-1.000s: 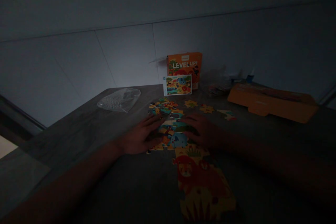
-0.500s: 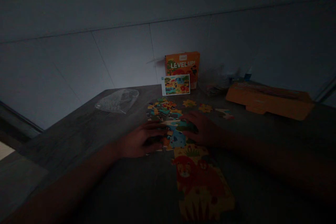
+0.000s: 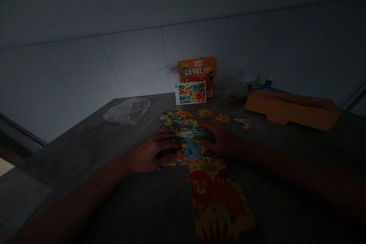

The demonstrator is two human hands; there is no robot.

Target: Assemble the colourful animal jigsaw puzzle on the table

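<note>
Dim light leaves finger detail hard to see. My left hand (image 3: 151, 153) lies at the left side of the joined animal puzzle pieces, its fingers stretched over their edge and the thumb apart. Under and beside its fingertips is a blue elephant section (image 3: 193, 151). From the right, my right hand (image 3: 224, 140) has fingers and thumb around a green-topped puzzle piece (image 3: 203, 136) just above the elephant. Nearer to me lies a joined lion section (image 3: 219, 198), touching the elephant part at its top. Beyond my hands is a heap of loose puzzle pieces (image 3: 175, 116).
An orange puzzle box (image 3: 211, 72) stands by the wall, with a picture card (image 3: 191, 93) leaning before it. Loose yellow pieces (image 3: 206, 113) lie beyond my right hand. A clear plastic bag (image 3: 128, 110) is at left, an opened orange carton (image 3: 294, 110) at right.
The green-topped piece and my right fingers have shifted very slightly against the elephant section. My left hand stays nearly where it was, and the view has tilted a little.
</note>
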